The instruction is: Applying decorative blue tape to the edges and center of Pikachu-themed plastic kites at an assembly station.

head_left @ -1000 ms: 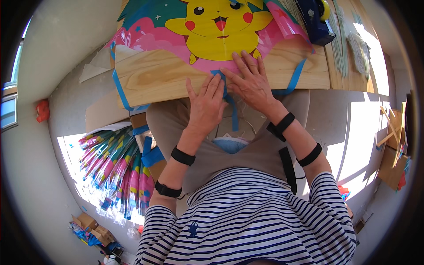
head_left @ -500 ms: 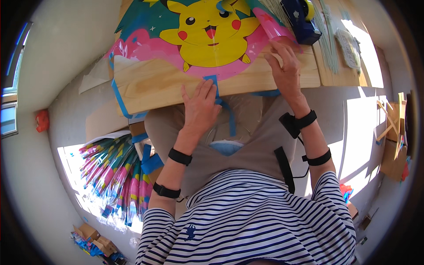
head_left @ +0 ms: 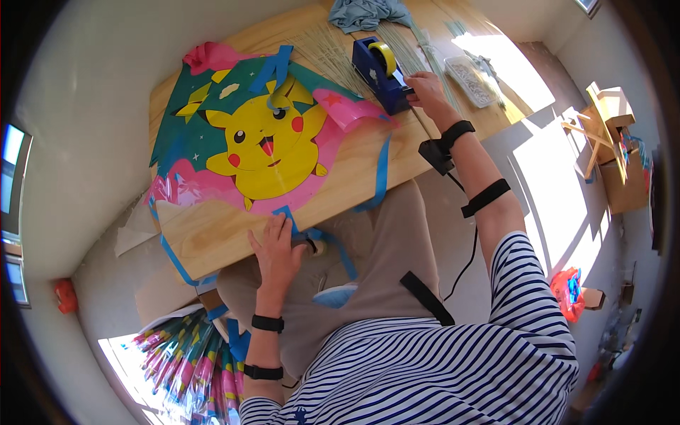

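Observation:
A printed plastic kite sail (head_left: 212,185), green and pink with a yellow cartoon figure, lies spread on the wooden table. My left hand (head_left: 275,256) rests at the table's front edge with its fingers apart, fingertips on a short blue strip (head_left: 282,215) at the sail's lower tip. To the right, my right hand (head_left: 430,98) reaches to the front end of a dark blue tape dispenser (head_left: 374,74) holding a yellow-cored roll. Its thumb and fingers are pinched together there, seemingly on the tape's end; the tape itself is hard to make out.
Thin rods (head_left: 322,53) lie behind the dispenser, beside a clear plastic box (head_left: 472,82) and a grey-blue cloth (head_left: 368,13). Blue ribbon (head_left: 382,173) hangs over the table's edge. A stack of folded printed sails (head_left: 191,361) lies low on the left. A cable (head_left: 467,263) runs beside my right arm.
My right hand has left the sail's pink right corner and moved to the tape dispenser, closing its fingers. My left hand stays at the lower tip. The view has turned toward the right.

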A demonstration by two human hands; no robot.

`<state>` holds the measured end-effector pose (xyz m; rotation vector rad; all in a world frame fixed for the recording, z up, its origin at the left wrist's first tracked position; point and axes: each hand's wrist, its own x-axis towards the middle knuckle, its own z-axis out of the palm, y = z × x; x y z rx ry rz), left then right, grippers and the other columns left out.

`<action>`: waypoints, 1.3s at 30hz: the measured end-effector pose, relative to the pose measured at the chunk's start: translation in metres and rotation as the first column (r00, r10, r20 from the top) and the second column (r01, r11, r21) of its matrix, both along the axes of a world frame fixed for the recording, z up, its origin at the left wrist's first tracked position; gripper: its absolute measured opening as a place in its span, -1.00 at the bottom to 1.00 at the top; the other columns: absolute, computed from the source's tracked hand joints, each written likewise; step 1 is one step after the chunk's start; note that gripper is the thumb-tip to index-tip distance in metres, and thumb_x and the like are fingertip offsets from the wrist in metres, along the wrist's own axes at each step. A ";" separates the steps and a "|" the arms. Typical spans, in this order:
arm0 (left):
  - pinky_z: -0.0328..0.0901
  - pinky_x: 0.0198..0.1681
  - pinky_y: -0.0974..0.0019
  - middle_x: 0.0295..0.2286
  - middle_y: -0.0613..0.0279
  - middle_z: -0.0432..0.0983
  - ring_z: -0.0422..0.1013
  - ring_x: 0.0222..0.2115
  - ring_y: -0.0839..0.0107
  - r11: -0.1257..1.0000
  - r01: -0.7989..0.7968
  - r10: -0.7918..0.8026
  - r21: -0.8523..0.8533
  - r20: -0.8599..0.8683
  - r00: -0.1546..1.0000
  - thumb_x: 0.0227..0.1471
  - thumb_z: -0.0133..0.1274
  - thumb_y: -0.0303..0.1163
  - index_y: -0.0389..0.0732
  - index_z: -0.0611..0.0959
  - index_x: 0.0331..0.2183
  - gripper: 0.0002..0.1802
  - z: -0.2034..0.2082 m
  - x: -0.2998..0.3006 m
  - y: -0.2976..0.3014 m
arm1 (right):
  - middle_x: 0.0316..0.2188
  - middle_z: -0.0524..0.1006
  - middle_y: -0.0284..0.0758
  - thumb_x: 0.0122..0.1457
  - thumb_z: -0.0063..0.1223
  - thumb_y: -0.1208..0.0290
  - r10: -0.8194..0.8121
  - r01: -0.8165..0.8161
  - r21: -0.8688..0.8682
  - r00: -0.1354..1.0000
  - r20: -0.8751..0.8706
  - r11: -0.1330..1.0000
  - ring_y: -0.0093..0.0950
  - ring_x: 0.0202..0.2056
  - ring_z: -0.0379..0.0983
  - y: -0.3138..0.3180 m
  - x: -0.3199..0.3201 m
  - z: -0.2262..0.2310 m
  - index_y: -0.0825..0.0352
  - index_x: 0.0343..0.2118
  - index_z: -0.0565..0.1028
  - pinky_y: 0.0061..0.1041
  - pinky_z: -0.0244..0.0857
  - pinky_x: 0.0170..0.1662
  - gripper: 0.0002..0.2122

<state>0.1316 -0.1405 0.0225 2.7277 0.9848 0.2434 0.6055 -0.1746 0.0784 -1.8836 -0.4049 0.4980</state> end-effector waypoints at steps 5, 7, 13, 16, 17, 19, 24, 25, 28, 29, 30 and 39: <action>-0.20 0.27 -0.38 0.16 0.18 0.29 0.18 0.21 0.17 1.000 -0.004 0.004 -0.018 -0.006 1.000 -0.16 0.31 -0.31 -0.22 0.50 0.08 -0.29 0.002 -0.001 -0.001 | -0.37 0.57 -0.22 0.08 0.22 0.31 0.043 -0.040 0.062 0.998 -0.046 0.997 -0.39 -0.42 0.55 -0.004 0.005 -0.002 0.46 -0.24 0.53 -0.43 0.45 -0.38 -0.70; -0.19 0.25 -0.43 0.16 0.17 0.28 0.18 0.22 0.16 1.000 0.004 -0.005 -0.015 -0.002 1.000 -0.16 0.31 -0.31 -0.22 0.48 0.09 -0.28 0.001 -0.002 -0.001 | -0.35 0.57 -0.19 0.09 0.20 0.33 0.061 -0.044 0.183 0.994 -0.088 0.982 -0.37 -0.39 0.57 -0.014 0.002 -0.008 0.49 -0.30 0.51 -0.42 0.44 -0.36 -0.73; -0.18 0.23 -0.46 0.16 0.16 0.28 0.18 0.22 0.16 1.000 0.009 -0.009 -0.013 0.010 1.000 -0.15 0.29 -0.31 -0.23 0.48 0.08 -0.29 -0.001 -0.002 -0.001 | -0.26 0.52 -0.17 0.23 0.10 0.42 0.240 -0.161 0.357 0.952 -0.190 0.920 -0.28 -0.17 0.57 -0.053 -0.009 -0.036 0.45 -0.22 0.46 -0.30 0.49 -0.11 -0.81; -0.18 0.23 -0.46 0.16 0.17 0.28 0.18 0.21 0.16 1.000 0.003 -0.003 -0.014 0.004 1.000 -0.15 0.29 -0.31 -0.24 0.49 0.08 -0.30 0.000 -0.002 -0.002 | -0.18 0.50 -0.14 0.26 0.08 0.40 0.222 -0.016 0.368 0.822 -0.524 0.930 -0.26 -0.14 0.56 -0.062 -0.023 -0.031 0.44 -0.16 0.44 -0.17 0.45 0.05 -0.79; -0.18 0.24 -0.45 0.16 0.17 0.28 0.18 0.21 0.16 1.000 0.002 -0.002 -0.016 0.003 1.000 -0.15 0.29 -0.31 -0.24 0.49 0.08 -0.30 0.001 -0.001 -0.002 | -0.19 0.50 -0.14 0.26 0.09 0.40 0.285 0.050 0.487 0.758 -0.587 0.872 -0.25 -0.14 0.55 -0.067 -0.028 -0.036 0.45 -0.14 0.43 -0.15 0.44 0.07 -0.78; -0.18 0.23 -0.46 0.17 0.17 0.28 0.18 0.21 0.16 1.000 0.004 -0.004 -0.014 0.002 1.000 -0.15 0.29 -0.31 -0.24 0.49 0.08 -0.30 0.001 -0.001 -0.002 | -0.22 0.50 -0.14 0.26 0.11 0.40 0.432 0.217 0.670 0.618 -0.658 0.710 -0.23 -0.14 0.54 -0.078 -0.037 -0.052 0.45 -0.11 0.42 -0.09 0.40 0.10 -0.75; -0.18 0.23 -0.46 0.17 0.18 0.27 0.18 0.22 0.16 1.000 0.001 -0.001 -0.017 0.002 1.000 -0.15 0.29 -0.31 -0.24 0.48 0.08 -0.30 -0.001 0.000 0.000 | -0.22 0.44 -0.11 0.21 0.18 0.36 0.250 0.555 0.500 0.466 -0.849 0.665 -0.16 -0.12 0.49 -0.092 -0.043 -0.071 0.48 -0.10 0.39 -0.07 0.38 0.11 -0.67; -0.18 0.23 -0.46 0.17 0.18 0.27 0.17 0.22 0.16 1.000 0.000 0.000 -0.014 0.002 1.000 -0.15 0.29 -0.31 -0.23 0.48 0.08 -0.30 -0.001 -0.001 0.000 | -0.21 0.43 -0.11 0.20 0.20 0.35 0.224 0.545 0.474 0.463 -0.858 0.692 -0.14 -0.12 0.49 -0.093 -0.047 -0.066 0.48 -0.11 0.38 -0.07 0.38 0.11 -0.66; -0.17 0.26 -0.40 0.17 0.19 0.29 0.19 0.21 0.16 1.000 -0.009 0.009 -0.026 -0.004 1.000 -0.15 0.30 -0.33 -0.23 0.50 0.08 -0.31 0.002 0.000 -0.002 | -0.15 0.40 -0.08 0.20 0.19 0.35 0.180 0.415 0.474 0.575 -0.798 0.777 -0.14 -0.12 0.48 -0.076 -0.050 -0.048 0.47 -0.12 0.39 -0.07 0.39 0.10 -0.68; -0.17 0.27 -0.37 0.17 0.19 0.30 0.20 0.20 0.15 0.999 -0.017 0.017 -0.028 -0.005 1.000 -0.15 0.30 -0.34 -0.23 0.51 0.07 -0.31 0.004 0.001 -0.002 | -0.18 0.43 -0.08 0.20 0.18 0.37 0.182 0.420 0.477 0.572 -0.800 0.772 -0.15 -0.15 0.50 -0.070 -0.047 -0.047 0.45 -0.14 0.40 -0.09 0.42 0.06 -0.71; -0.17 0.26 -0.40 0.17 0.19 0.29 0.19 0.21 0.16 1.000 -0.008 0.007 -0.022 -0.008 1.000 -0.15 0.30 -0.34 -0.23 0.50 0.08 -0.30 0.003 0.001 -0.001 | -0.21 0.46 -0.08 0.21 0.17 0.39 0.185 0.425 0.479 0.568 -0.802 0.768 -0.15 -0.19 0.51 -0.064 -0.046 -0.044 0.43 -0.17 0.41 -0.11 0.46 0.02 -0.75; -0.17 0.23 -0.46 0.18 0.21 0.26 0.16 0.23 0.16 1.000 0.000 0.000 -0.019 -0.003 1.000 -0.14 0.29 -0.33 -0.21 0.47 0.10 -0.29 -0.002 -0.001 -0.001 | -0.48 0.53 -0.22 0.18 0.08 0.55 0.060 0.341 0.470 0.755 -0.653 0.814 -0.39 -0.49 0.49 -0.036 -0.034 -0.058 0.46 -0.39 0.47 -0.36 0.48 -0.29 -0.92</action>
